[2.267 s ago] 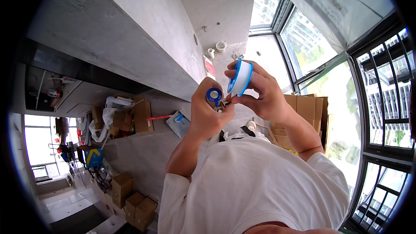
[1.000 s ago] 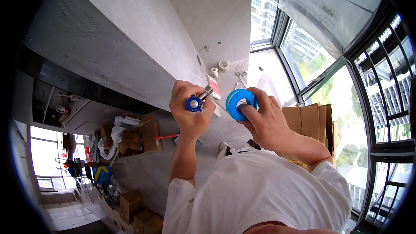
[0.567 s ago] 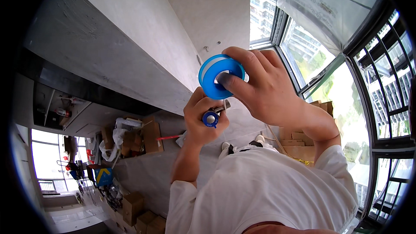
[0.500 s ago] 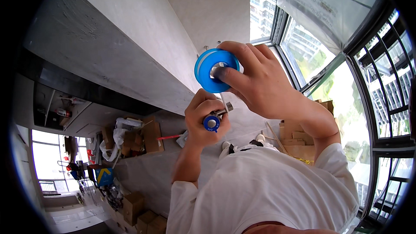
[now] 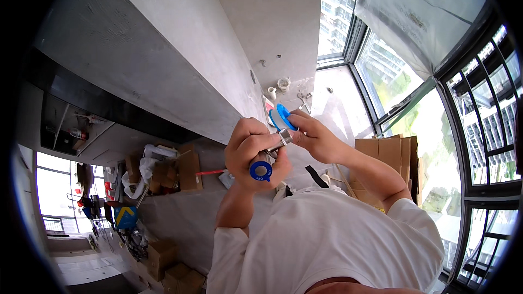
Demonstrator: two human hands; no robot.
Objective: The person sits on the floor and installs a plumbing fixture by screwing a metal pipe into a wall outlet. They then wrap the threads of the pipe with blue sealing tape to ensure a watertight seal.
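Bare concrete room (image 5: 163,71), tall glazed windows (image 5: 414,92) off to the valve's right. Cardboard boxes (image 5: 188,171) piled left of the valve, more boxes (image 5: 392,155) right of it behind the forearm. White fittings (image 5: 279,86) on the pale surface beyond the valve. Left hand (image 5: 251,149) wrapped round a metal valve (image 5: 279,142), fingers (image 5: 256,139) closed tight on its body. Blue round handle (image 5: 261,171) at the valve's near end, facing the camera, below the left-hand knuckles. Right hand (image 5: 316,139) touching the valve's far threaded end, fingers pinched around a blue tape roll (image 5: 281,117) held just above that end. Roll tilted, edge toward the camera, partly hidden by the fingertips. Both hands meeting at the valve, raised in front of a white shirt (image 5: 332,239). Couldn't tell whether tape ran onto the thread.
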